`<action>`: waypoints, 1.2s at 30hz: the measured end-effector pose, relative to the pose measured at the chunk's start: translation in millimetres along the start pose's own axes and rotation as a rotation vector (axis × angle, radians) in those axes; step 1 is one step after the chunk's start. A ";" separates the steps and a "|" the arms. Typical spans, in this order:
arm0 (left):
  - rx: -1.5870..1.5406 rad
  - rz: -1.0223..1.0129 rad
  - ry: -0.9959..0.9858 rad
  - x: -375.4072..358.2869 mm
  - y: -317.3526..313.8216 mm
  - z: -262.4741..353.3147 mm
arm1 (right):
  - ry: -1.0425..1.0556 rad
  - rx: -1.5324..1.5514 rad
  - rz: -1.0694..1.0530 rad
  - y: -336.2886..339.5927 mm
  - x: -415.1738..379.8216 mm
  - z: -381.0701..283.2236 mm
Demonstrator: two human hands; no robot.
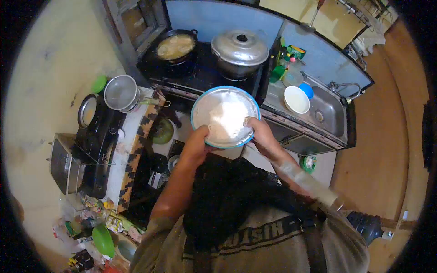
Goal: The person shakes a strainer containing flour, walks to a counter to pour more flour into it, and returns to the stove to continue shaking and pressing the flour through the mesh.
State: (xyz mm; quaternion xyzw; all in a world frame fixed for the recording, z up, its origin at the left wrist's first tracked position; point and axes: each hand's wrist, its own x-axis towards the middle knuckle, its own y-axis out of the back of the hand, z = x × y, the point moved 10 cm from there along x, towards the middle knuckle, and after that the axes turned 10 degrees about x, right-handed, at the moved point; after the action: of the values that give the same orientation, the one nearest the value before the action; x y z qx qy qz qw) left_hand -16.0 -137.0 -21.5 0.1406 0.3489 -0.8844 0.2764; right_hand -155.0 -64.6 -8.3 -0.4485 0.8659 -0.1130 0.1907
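And here we have both hands on one thing: the left hand (196, 144) and the right hand (265, 136) grip a blue-rimmed basin (208, 104) from either side, right in front of the body. Thumbs over the near part of the rim, the other fingers mostly hidden, probably curled beneath to take the weight. A wide, shallow shape like this would tip easily from one side, so a two-sided hold makes sense, and the basin looks close to level. Inside, something pale, perhaps powdery, but the glare is so strong that I can't tell quite what!

Beyond the fingers, up at the far side, a dark pan (175, 47) sits on the stove (200, 78) with pale pieces in liquid, and beside it a big lidded pot (240, 47), its lid on, likely to hold the heat in. Off to the right of the fingers, a white bowl (297, 100) rests at the edge of the sink (331, 102), a blue bowl (307, 90) just behind it, handy for the tap. And over to the left, a mesh strainer (120, 92) lies at the far end of the tiled surface (124, 157), its handle pointing towards the stove, within easy reach.
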 end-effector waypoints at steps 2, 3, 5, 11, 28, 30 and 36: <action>0.171 0.149 -0.074 -17.6 -10.3 1.7 | -0.026 0.021 -0.045 -8.1 -20.5 -33.0; 0.330 0.308 -0.141 -31.1 -11.2 10.4 | -0.067 0.037 -0.094 -13.2 -30.8 -39.5; 0.331 0.325 -0.185 -33.4 -14.6 30.2 | -0.062 0.141 -0.104 -11.1 -23.9 -34.4; 0.287 0.310 -0.190 -34.6 -17.1 20.9 | -0.043 0.075 0.058 -1.6 -34.9 -35.6; 0.339 0.287 -0.156 -40.1 -30.3 30.2 | -0.031 0.149 0.006 -0.5 -34.2 -37.3; 0.165 0.115 -0.062 -12.0 -1.4 13.9 | 0.028 0.053 0.020 -2.2 -14.0 -11.0; 0.308 0.240 -0.251 -19.5 -14.0 23.2 | -0.022 0.087 0.069 -0.8 -36.4 -38.7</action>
State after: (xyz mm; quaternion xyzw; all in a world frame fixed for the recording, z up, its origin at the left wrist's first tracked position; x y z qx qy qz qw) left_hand -9.8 -137.1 11.3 0.1105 0.1537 -0.8985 0.3960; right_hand -152.0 -34.2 35.2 -0.4106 0.8730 -0.1389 0.2234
